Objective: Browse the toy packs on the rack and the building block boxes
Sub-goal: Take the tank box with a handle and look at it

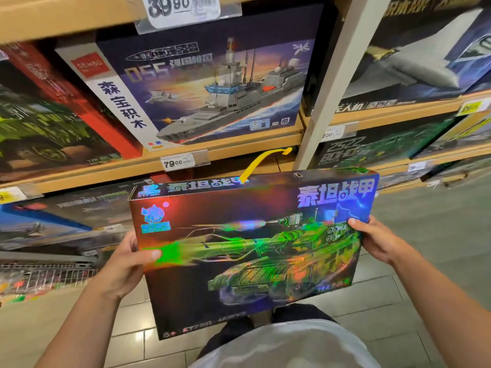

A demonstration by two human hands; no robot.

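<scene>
While it is seen from the head camera, a large dark cardboard box with a shiny green tank picture (249, 251) is held up in front of the wooden shelving, tilted so that its printed face is turned toward the camera. Its left edge is gripped by the left hand (127, 264), with the thumb laid across the front and the fingers hidden behind the box. Its right edge, near the upper corner, is gripped by the right hand (377, 241) in the same way, thumb in front. A yellow plastic carry strap (261, 162) arches up from the box's top edge, fixed at its left end only.

Just behind the box's top edge a pale wooden shelf lip (228, 146) is seen, carrying a white price label marked 79.00 (175, 163). On that shelf a blue box printed with a grey warship (207, 86) is leaned back. Beside it a cream upright post (332, 83) divides the bays. To the right of the held box, open grey tiled floor (435, 224) is visible; below it, floor and the person's dark shorts (300, 314) are seen.
</scene>
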